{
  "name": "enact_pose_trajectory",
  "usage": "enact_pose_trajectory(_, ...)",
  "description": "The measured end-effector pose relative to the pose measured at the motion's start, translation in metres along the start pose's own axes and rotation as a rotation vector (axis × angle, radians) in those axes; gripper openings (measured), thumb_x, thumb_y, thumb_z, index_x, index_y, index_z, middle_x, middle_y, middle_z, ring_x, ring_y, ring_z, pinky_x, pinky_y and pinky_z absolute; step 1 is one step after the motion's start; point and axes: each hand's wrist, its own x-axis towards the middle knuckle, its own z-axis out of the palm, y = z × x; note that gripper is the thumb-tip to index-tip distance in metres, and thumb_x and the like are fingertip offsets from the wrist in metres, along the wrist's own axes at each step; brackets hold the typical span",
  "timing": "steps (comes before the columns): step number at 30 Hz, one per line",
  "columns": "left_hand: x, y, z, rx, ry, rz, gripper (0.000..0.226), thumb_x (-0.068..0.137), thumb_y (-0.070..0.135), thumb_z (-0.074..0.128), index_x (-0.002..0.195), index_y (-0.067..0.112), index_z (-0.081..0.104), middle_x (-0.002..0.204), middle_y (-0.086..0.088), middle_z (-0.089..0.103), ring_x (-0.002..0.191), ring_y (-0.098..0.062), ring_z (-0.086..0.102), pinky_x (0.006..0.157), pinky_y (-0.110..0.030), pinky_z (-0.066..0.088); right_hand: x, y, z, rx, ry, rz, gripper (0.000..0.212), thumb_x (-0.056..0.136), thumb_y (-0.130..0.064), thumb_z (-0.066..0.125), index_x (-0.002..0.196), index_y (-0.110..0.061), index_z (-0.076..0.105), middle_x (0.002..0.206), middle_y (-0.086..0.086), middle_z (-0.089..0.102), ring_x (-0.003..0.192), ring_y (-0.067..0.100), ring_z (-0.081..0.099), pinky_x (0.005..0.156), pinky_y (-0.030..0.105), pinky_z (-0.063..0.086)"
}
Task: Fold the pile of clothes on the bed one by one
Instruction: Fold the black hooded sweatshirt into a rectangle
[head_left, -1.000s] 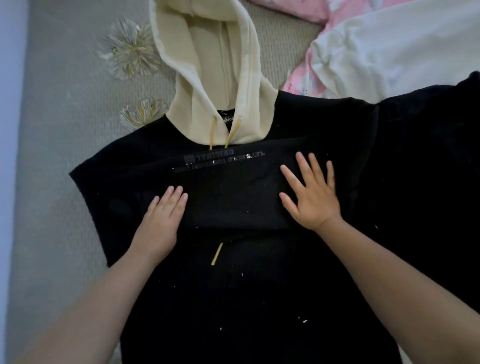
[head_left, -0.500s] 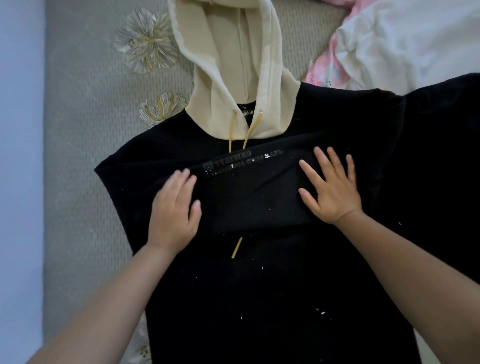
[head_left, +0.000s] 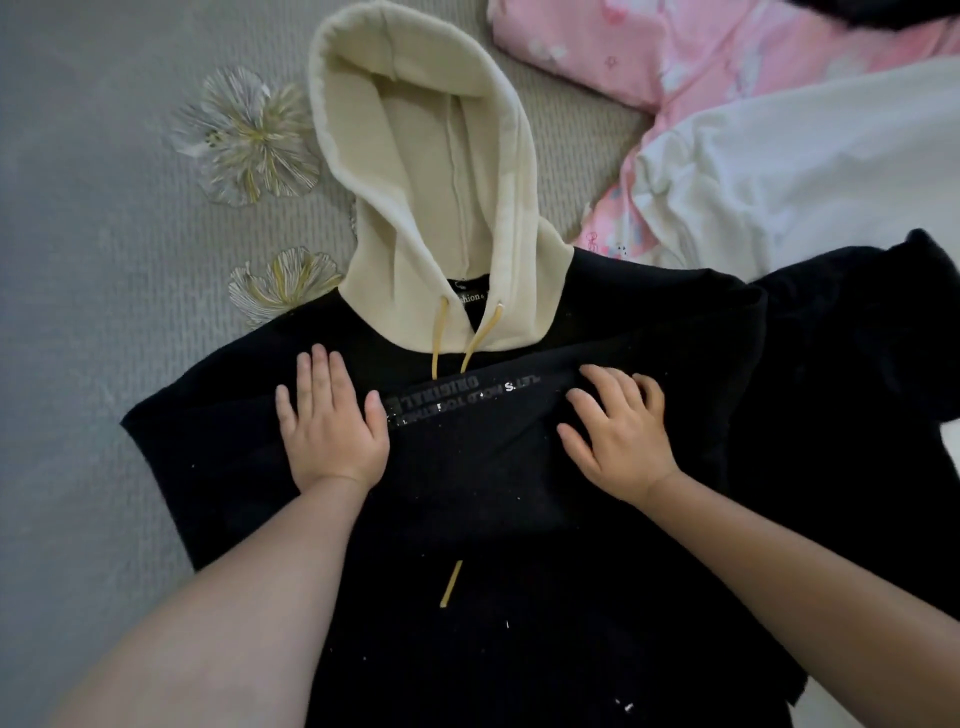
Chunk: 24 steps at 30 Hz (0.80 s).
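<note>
A black hoodie (head_left: 467, 519) with a cream hood (head_left: 431, 171) lies front-up on the grey bed, hood pointing away from me. Its lower part is folded up over the chest, with upside-down printed lettering (head_left: 462, 397) along the fold edge. My left hand (head_left: 332, 426) presses flat on the hoodie just left of the lettering. My right hand (head_left: 621, 436) rests on the folded part at the right, fingers bent with their tips at the fold edge and the thumb spread apart. A yellow drawstring end (head_left: 451, 583) pokes out below the fold.
A grey bedcover (head_left: 104, 260) with flower patterns extends to the left. A white garment (head_left: 805, 171) and a pink patterned one (head_left: 701, 52) lie at the back right. More black cloth (head_left: 857, 338) spreads to the right of the hoodie.
Both hands have slid away from me up the folded part to its edge. My right hand's fingers have gone from flat to bent. The camera has come closer.
</note>
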Motion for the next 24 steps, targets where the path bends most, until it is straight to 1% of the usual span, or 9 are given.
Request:
enact_pose_trajectory(3, 0.001, 0.0, -0.001, -0.012, -0.012, -0.005, 0.058, 0.094, 0.028, 0.035, 0.143, 0.002, 0.018, 0.153, -0.011, 0.014, 0.142, -0.022, 0.007, 0.113, -0.038, -0.005, 0.066, -0.008, -0.015, 0.211, 0.223, 0.019, 0.031, 0.081, -0.022, 0.047, 0.085, 0.001, 0.067, 0.097, 0.019, 0.066, 0.09, 0.036, 0.063, 0.08, 0.039, 0.04)
enact_pose_trajectory(5, 0.002, 0.0, -0.001, -0.01, -0.027, -0.009, 0.058, 0.094, 0.032, 0.027, 0.143, 0.002, 0.017, 0.153, -0.011, 0.013, 0.142, -0.021, 0.006, 0.112, -0.036, -0.007, 0.125, -0.005, -0.021, 0.426, 0.265, 0.23, 0.031, 0.086, -0.019, 0.05, 0.103, 0.004, 0.061, 0.112, 0.021, 0.059, 0.104, 0.037, 0.054, 0.088, 0.041, 0.039)
enact_pose_trajectory(7, 0.002, 0.0, -0.002, 0.001, -0.037, -0.007, 0.068, 0.087, 0.042, 0.011, 0.143, 0.003, 0.015, 0.153, -0.011, 0.011, 0.142, -0.021, 0.005, 0.111, -0.035, -0.009, 0.182, 0.002, -0.027, 0.682, 0.14, 0.461, 0.048, 0.092, -0.03, 0.047, 0.131, -0.003, 0.042, 0.133, 0.015, 0.046, 0.123, 0.028, 0.042, 0.1, 0.033, 0.03)
enact_pose_trajectory(9, 0.001, -0.001, -0.001, 0.008, -0.041, 0.007, 0.078, 0.08, 0.046, -0.002, 0.143, 0.004, 0.014, 0.153, -0.01, 0.011, 0.142, -0.02, 0.004, 0.112, -0.035, -0.008, 0.226, 0.007, -0.024, 0.861, -0.058, 0.555, 0.052, 0.094, -0.037, 0.043, 0.138, -0.012, 0.031, 0.131, 0.006, 0.047, 0.122, 0.02, 0.043, 0.099, 0.029, 0.034)
enact_pose_trajectory(12, 0.003, -0.002, 0.001, -0.011, -0.024, 0.0, 0.079, 0.078, 0.045, -0.005, 0.142, 0.005, 0.015, 0.153, -0.009, 0.012, 0.138, -0.013, -0.005, 0.111, -0.035, -0.009, 0.259, -0.003, -0.022, 0.841, -0.076, 0.45, 0.014, 0.095, -0.021, 0.041, 0.098, -0.016, 0.055, 0.083, -0.001, 0.052, 0.077, 0.014, 0.05, 0.071, 0.026, 0.038)
enact_pose_trajectory(14, 0.004, -0.002, 0.001, -0.028, -0.026, 0.004, 0.079, 0.078, 0.045, -0.005, 0.142, 0.006, 0.015, 0.153, -0.008, 0.011, 0.133, -0.01, -0.009, 0.111, -0.035, -0.009, 0.259, -0.01, -0.026, 0.82, 0.035, 0.399, 0.025, 0.091, -0.011, 0.043, 0.07, -0.022, 0.05, 0.062, -0.008, 0.04, 0.058, 0.006, 0.039, 0.057, 0.023, 0.033)
enact_pose_trajectory(19, 0.006, -0.003, 0.001, -0.048, 0.01, 0.005, 0.077, 0.081, 0.044, 0.001, 0.139, 0.002, 0.027, 0.149, -0.011, 0.024, 0.135, -0.013, 0.005, 0.112, -0.04, 0.001, 0.183, -0.016, -0.046, 0.806, -0.011, 0.128, 0.038, 0.088, 0.005, 0.047, 0.117, -0.014, 0.061, 0.094, -0.011, 0.06, 0.08, -0.005, 0.052, 0.07, -0.007, 0.033)
enact_pose_trajectory(22, 0.005, -0.004, 0.001, -0.019, -0.013, 0.007, 0.076, 0.082, 0.046, -0.001, 0.143, 0.005, 0.019, 0.153, -0.009, 0.014, 0.142, -0.017, 0.005, 0.111, -0.036, -0.007, 0.12, -0.009, -0.062, 0.908, 0.003, 0.058, 0.051, 0.081, 0.021, 0.048, 0.114, -0.018, 0.054, 0.106, -0.002, 0.058, 0.091, -0.015, 0.051, 0.087, -0.001, 0.034)
enact_pose_trajectory(24, 0.005, -0.006, 0.004, -0.021, -0.007, 0.01, 0.063, 0.093, 0.042, 0.015, 0.144, 0.006, 0.015, 0.154, -0.007, 0.01, 0.143, -0.017, 0.003, 0.111, -0.037, -0.007, 0.076, 0.002, -0.069, 0.879, 0.025, 0.004, 0.049, 0.076, 0.024, 0.052, 0.103, -0.015, 0.063, 0.109, -0.001, 0.057, 0.109, -0.006, 0.048, 0.099, 0.008, 0.033)
